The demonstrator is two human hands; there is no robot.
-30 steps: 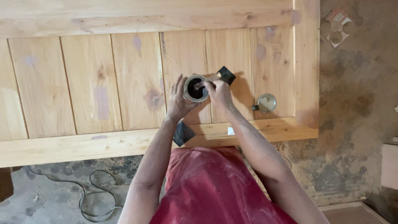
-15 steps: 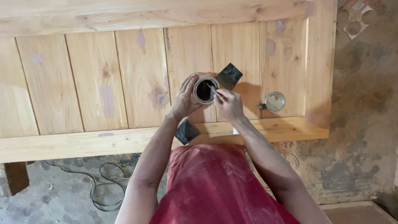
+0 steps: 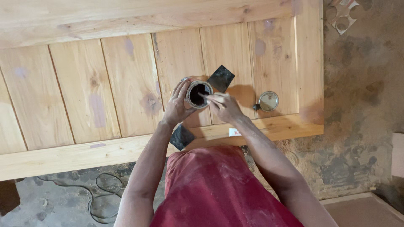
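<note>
Metal tin [image 3: 198, 94] gripped by left hand [image 3: 176, 107]; thin stick [image 3: 209, 97] pinched by right hand [image 3: 225, 108], dipped inside; careful lifting needed next.

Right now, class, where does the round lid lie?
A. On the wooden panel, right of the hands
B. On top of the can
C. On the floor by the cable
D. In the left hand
A: the lid lies flat on the panel, apart from the open can that the left hand holds.
</note>
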